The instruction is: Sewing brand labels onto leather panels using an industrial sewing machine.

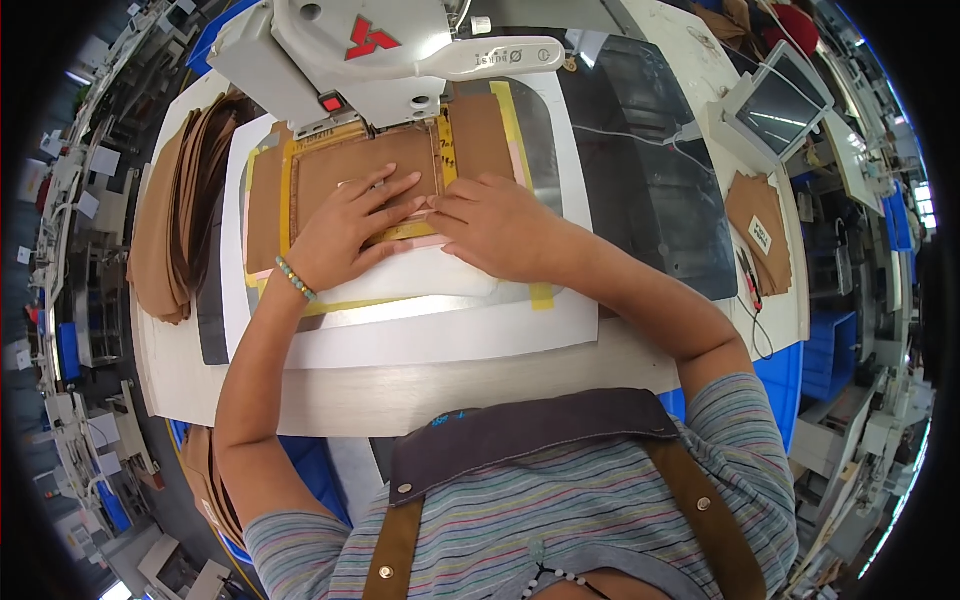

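My left hand lies palm down with its fingers spread over a brown fabric panel, which sits inside a yellow-edged rectangular frame. At the frame's right near corner my right hand has its fingers bent and pressed together. Whatever is under those fingertips is hidden. White material shows below both hands, along the near edge of the frame. Just beyond the panel stands the head of a sewing machine, its lower part above the panel's far edge.
A stack of brown fabric pieces hangs at the left edge of the table. On the right are a tilted screen, more brown pieces with a white label, and small snips. A white sheet lies under the frame.
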`<state>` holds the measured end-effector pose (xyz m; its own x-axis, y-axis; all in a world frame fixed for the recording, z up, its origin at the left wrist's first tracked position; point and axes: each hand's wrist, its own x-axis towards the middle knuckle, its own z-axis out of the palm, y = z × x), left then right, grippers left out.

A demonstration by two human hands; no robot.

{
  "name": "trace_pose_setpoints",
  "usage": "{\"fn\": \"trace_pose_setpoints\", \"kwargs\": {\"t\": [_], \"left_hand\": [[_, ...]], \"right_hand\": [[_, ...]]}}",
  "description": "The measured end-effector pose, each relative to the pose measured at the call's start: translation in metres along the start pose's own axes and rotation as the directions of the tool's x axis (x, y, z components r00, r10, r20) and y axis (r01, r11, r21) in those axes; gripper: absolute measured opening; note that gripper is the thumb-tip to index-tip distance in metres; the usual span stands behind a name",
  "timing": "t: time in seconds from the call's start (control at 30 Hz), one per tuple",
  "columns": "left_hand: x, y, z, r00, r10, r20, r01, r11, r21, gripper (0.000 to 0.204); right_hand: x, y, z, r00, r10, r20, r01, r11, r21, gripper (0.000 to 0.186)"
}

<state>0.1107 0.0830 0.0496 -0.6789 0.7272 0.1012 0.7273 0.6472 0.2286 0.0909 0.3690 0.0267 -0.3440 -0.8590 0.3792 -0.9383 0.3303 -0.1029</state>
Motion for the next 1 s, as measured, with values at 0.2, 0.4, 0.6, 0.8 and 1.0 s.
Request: {"fn": "trace_pose_setpoints", "kwargs": {"t": [0.2,0.4,0.6,0.8,1.0], "left_hand": [[0.004,-0.005,0.001,1.0,-0.004,0.015,0.004,1.0,0.02,0.059],[0.01,-0.016,0.003,1.0,-0.006,0.002,0.006,1.0,0.011,0.055],[0.02,-0.03,0.005,0.999,-0.001,-0.038,0.003,0.999,0.034,0.057],[0.03,-0.046,0.008,0.997,-0.003,-0.081,0.007,0.999,0.051,0.051],[0.041,-0.058,0.008,0.994,-0.082,-0.076,0.085,0.996,0.037,0.049]], "right_hand": [[-0.004,0.038,-0.018,0.986,0.133,-0.103,-0.124,0.988,0.09,0.03],[-0.009,0.03,-0.035,0.984,0.154,-0.094,-0.134,0.971,0.197,0.021],[-0.029,-0.009,-0.03,0.999,0.016,0.03,-0.023,0.966,0.259,0.025],[-0.048,-0.008,-0.018,0.989,-0.1,0.104,0.068,0.959,0.274,0.039],[-0.048,0.005,-0.028,0.988,0.01,0.154,-0.043,0.977,0.21,0.049]]}}
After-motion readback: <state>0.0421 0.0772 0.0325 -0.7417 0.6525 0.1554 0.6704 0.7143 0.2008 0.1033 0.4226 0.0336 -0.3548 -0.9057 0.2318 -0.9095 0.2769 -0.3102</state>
